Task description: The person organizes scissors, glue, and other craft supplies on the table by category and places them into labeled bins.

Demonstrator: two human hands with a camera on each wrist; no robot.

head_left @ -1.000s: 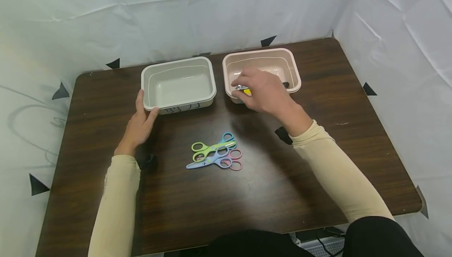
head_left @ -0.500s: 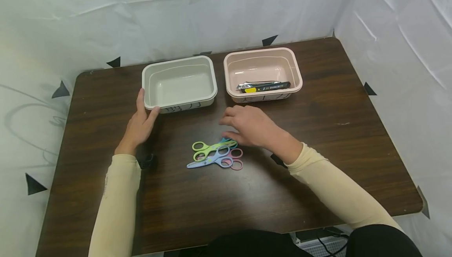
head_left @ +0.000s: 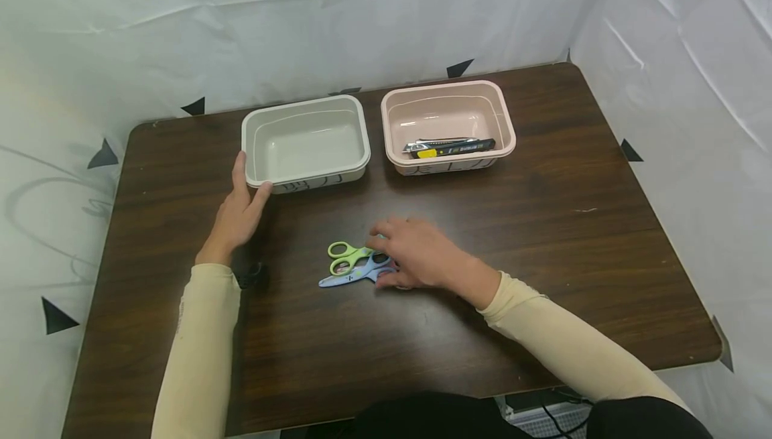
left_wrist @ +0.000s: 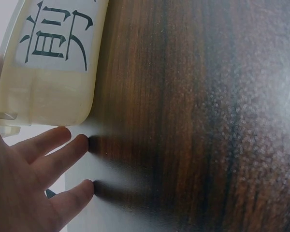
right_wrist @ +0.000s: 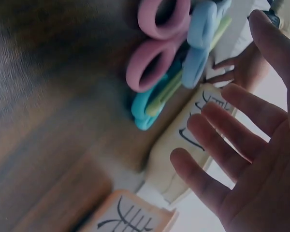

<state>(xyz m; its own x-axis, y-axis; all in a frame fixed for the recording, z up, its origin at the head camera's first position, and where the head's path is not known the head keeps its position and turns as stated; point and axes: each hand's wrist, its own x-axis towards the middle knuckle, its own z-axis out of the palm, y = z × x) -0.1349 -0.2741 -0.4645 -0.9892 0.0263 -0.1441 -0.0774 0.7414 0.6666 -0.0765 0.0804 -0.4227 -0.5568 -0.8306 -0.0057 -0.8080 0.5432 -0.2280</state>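
My left hand (head_left: pixel 234 223) is at the near left corner of a pale grey bin (head_left: pixel 319 182), thumb at its front rim and forefinger along its side. Its other fingers are spread beside the bin in the left wrist view. My right hand (head_left: pixel 419 251) hovers over a pile of scissors, partly covering it, with fingers apart and nothing held. Light green scissors (head_left: pixel 339 250) and light blue scissors (head_left: pixel 342 279) show to its left. In the right wrist view, pink scissors (right_wrist: pixel 150 63) and turquoise scissors (right_wrist: pixel 141 108) lie in the pile too.
A pink bin (head_left: pixel 446 104) stands right of the grey one at the back of the brown table (head_left: pixel 543 224). Utility knives (head_left: pixel 461 148) lie in it, one black with a yellow end. Both bins carry labels with characters. White sheeting (head_left: pixel 374 30) surrounds the table.
My right hand has come away from over the pink bin, leaving a utility knife inside it, and moved toward me and down over the scissors. The left hand has stayed put.
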